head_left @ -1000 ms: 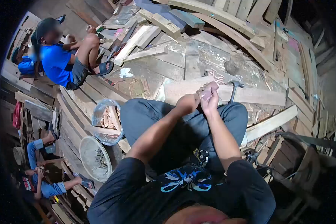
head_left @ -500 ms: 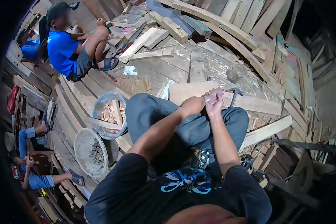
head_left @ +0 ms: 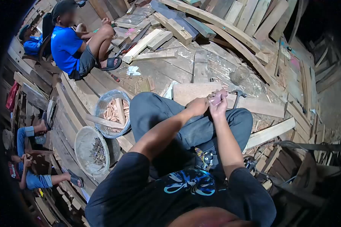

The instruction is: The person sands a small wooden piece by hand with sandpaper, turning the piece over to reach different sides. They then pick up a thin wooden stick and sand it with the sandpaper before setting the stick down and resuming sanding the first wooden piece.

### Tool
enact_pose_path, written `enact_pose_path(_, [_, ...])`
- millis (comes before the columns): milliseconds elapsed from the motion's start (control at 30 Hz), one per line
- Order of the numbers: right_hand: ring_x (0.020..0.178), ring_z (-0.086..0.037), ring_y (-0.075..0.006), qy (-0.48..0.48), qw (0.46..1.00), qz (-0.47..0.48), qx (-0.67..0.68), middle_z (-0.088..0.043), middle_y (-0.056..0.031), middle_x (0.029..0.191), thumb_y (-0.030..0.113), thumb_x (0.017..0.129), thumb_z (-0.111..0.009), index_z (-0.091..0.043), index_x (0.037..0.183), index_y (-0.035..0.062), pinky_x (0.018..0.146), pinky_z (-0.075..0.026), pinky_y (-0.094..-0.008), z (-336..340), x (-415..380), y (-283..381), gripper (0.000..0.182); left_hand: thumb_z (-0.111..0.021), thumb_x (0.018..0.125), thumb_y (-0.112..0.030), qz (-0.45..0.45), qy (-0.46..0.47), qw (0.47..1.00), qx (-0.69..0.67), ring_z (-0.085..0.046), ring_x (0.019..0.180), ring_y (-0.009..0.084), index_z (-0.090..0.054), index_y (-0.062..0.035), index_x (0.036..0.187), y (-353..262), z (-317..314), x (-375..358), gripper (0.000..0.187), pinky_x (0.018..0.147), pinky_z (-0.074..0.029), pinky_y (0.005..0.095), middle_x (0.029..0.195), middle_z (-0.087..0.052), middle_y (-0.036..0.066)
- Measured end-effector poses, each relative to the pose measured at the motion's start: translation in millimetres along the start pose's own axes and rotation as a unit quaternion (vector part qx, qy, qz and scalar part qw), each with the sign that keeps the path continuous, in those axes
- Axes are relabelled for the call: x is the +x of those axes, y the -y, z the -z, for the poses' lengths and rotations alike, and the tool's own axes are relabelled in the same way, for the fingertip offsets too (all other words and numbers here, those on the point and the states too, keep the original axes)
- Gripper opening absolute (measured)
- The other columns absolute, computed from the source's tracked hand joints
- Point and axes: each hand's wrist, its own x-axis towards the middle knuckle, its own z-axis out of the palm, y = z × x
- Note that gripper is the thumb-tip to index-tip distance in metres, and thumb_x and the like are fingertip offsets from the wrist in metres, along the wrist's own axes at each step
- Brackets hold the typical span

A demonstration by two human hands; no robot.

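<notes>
The left hand (head_left: 199, 106) meets the upturned right hand (head_left: 218, 104) near a board (head_left: 189, 90), fingers curled; whether they grip anything, I can't tell. A hammer (head_left: 237, 99) lies close by. It looks like close handwork, calling for steadiness next.

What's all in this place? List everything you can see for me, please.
Lumber: many pieces, tan and grey, ahead and to the right
Board: one or two (hands hide the middle), pale, before the knees
Hammer: one, metal head, right of the hands
Plank: one, pale, right of the right knee
Bucket of wood scraps: one, bluish-grey, left of the knees
Bucket of dark slivers: one, off-white, beside it
Scrap: one, white, floor ahead left
Other people: three, two in blue, one in jeans, left
Smaller clutter: too jumbled to count
Wearer's shirt: one, black, blue print, bottom
Trousers: one pair, dark grey, middle
Left hand and right hand: together, above the lap
</notes>
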Motion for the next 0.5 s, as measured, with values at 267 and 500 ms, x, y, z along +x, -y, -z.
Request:
enact_pose_path(267, [0.078,-0.052,-0.0182,0.01,1.0,-0.01,-0.015,-0.053,-0.0074,0.09,0.025,0.099,-0.046,-0.046,0.118,0.0039,0.072,-0.046,-0.0322,-2,5,-1,0.028,-0.045,0.093,-0.029,0.015,-0.058,0.998,-0.036,-0.061,0.09,0.0452,-0.065,-0.0005,0.092,0,-6,5,0.035,0.081,-0.047,0.0501,0.092,-0.064,0.027])
enact_pose_path(500, [0.083,-0.052,-0.0171,-0.022,0.998,0.021,-0.054,-0.053,-0.0049,0.09,0.022,0.099,-0.044,-0.051,0.117,0.0049,0.076,-0.044,-0.0304,-9,9,-4,0.026,-0.046,0.093,-0.025,-0.011,-0.076,0.996,-0.052,-0.059,0.092,0.0454,-0.062,0.0028,0.091,4,-9,13,0.032,0.081,-0.047,0.0478,0.094,-0.062,0.028])
